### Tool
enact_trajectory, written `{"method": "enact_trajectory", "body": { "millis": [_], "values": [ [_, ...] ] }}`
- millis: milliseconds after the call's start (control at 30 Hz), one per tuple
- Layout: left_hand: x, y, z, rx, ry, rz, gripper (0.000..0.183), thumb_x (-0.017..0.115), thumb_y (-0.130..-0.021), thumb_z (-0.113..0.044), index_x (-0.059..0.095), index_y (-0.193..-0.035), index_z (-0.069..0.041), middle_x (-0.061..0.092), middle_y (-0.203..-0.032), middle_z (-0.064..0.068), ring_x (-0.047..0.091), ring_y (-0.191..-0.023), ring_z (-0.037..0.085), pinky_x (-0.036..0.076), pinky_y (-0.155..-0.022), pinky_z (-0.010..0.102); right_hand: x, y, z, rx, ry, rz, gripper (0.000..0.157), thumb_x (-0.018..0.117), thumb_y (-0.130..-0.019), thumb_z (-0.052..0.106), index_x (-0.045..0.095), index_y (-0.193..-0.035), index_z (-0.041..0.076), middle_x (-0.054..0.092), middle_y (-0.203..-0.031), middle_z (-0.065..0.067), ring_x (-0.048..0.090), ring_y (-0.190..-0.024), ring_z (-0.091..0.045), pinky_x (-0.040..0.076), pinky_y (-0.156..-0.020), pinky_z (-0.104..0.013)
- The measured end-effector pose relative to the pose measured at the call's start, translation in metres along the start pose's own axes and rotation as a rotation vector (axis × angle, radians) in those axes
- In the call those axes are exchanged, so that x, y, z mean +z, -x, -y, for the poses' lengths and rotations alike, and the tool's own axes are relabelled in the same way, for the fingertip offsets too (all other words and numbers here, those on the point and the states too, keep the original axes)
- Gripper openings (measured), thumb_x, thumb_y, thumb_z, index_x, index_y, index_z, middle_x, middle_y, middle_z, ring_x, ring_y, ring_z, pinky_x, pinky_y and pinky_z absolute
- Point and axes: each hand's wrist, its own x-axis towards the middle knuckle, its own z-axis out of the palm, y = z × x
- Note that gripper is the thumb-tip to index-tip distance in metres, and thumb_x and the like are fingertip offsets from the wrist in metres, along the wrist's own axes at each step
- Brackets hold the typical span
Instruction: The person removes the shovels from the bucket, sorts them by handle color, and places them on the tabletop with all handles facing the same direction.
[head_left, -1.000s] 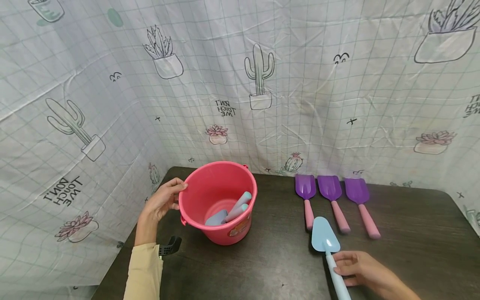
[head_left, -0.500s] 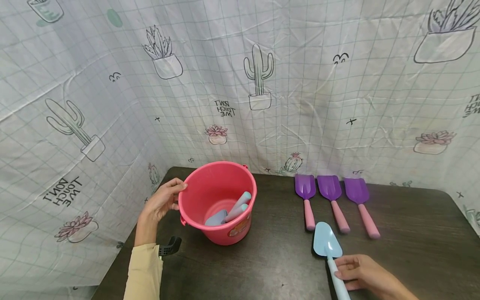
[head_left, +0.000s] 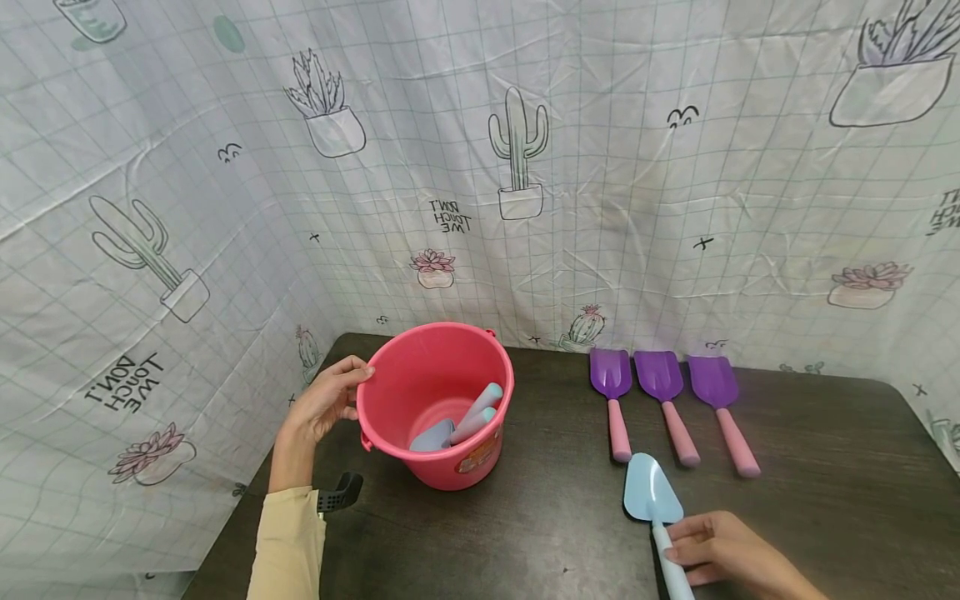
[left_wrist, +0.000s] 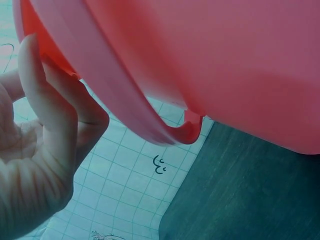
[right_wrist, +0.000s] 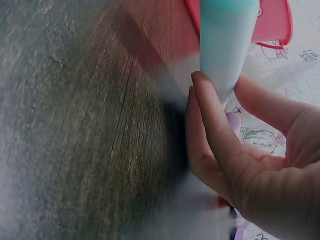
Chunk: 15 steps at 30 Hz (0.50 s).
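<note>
Lengthwise the blue trowel (head_left: 655, 503) points away, slightly left; right fingers (right_wrist: 215, 117) pinch it, left fingers (left_wrist: 54, 107) the bucket (head_left: 441, 473).

I've got soft, even, fairly bright light in head view, mostly sharp. Pale sheen on the dark wood-grain desk (head_left: 555, 542), about midway between its side edges; faint shine on the glossy light-blue triangular-bladed trowel (head_left: 651, 492). Left wrist: dimmer, teal cast, round red-pink plastic bucket (left_wrist: 250, 60) looks flat. Right wrist: dim, soft; desk grain smeared, whitish glare, dark shadow beside the trowel.
</note>
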Motion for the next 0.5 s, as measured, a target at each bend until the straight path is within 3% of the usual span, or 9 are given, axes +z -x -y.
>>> {"method": "enact_trajectory", "body": {
  "millis": [500],
  "values": [
    [-0.0015, -0.0004, 0.0006, 0.002, -0.003, 0.002, 0.01, 0.058, -0.105, -0.015, 0.056, -0.101, -0.007, 0.064, -0.089, 0.007, 0.071, -0.069, 0.015, 0.055, -0.053, 0.022, 0.009, -0.0023, 0.0019, -0.028, 0.103, -0.05, 0.027, 0.068, -0.094, 0.002, 0.057, -0.107, -0.019, 0.067, -0.09, -0.003, 0.066, -0.084, -0.019, 0.062, -0.074, -0.042]
  ]
}}
